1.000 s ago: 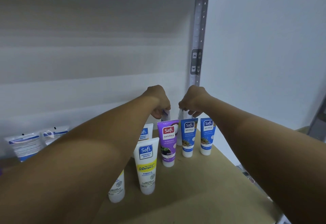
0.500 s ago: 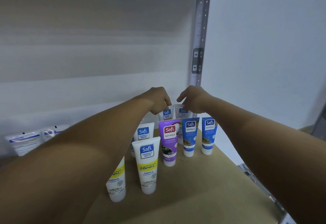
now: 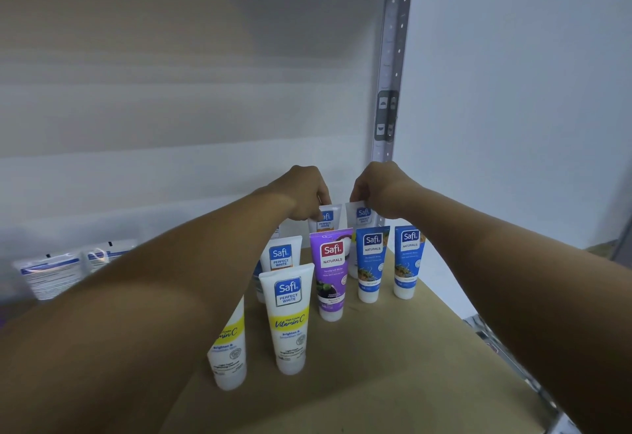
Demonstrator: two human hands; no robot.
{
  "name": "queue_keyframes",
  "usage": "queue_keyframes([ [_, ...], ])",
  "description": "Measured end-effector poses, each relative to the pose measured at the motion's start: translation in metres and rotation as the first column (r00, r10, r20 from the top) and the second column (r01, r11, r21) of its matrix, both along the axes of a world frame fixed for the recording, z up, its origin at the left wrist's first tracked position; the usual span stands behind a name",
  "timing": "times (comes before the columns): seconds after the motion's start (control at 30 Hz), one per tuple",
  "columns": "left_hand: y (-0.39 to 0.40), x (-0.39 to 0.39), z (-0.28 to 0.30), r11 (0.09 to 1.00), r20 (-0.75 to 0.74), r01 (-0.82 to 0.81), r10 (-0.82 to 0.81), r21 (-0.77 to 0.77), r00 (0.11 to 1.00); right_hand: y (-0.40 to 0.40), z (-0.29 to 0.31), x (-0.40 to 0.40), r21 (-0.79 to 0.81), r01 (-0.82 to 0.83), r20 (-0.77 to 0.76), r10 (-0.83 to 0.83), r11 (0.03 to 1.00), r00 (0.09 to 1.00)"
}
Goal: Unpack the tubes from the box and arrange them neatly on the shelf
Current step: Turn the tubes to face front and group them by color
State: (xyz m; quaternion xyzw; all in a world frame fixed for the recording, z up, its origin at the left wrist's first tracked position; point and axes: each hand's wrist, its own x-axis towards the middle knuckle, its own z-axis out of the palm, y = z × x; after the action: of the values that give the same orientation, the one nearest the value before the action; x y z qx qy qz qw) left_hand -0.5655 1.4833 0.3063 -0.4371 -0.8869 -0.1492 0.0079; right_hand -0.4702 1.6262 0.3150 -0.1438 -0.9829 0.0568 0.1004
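Several Safi tubes stand cap-down on the brown shelf board. At the back, my left hand pinches the top edge of a white tube, and my right hand pinches the top of another white tube beside it. In front of them stand a purple tube and two blue tubes. Nearer to me are white tubes with yellow bands, the left one partly hidden by my forearm. The box is not in view.
A grey perforated shelf post rises at the back right corner, with the upper shelf above. White sachets lean against the back wall at the left. The metal shelf edge runs along the right.
Both hands have lowered the two white tubes behind the front row; more of the tubes' labels now shows below my fingers.
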Motion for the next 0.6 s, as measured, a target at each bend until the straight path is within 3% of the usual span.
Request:
queue_keyframes([
  [0.37, -0.071, -0.003, 0.031, 0.997, 0.019, -0.059, 0.059, 0.045, 0.998, -0.047, 0.026, -0.002, 0.004, -0.148, -0.076, 0.147, 0.989, 0.986],
  [0.6, -0.133, -0.015, 0.042, 0.991, 0.06, -0.132, 0.133, -0.025, 0.989, -0.104, 0.026, -0.023, -0.119, -0.283, -0.051, 0.279, 0.952, 0.959],
])
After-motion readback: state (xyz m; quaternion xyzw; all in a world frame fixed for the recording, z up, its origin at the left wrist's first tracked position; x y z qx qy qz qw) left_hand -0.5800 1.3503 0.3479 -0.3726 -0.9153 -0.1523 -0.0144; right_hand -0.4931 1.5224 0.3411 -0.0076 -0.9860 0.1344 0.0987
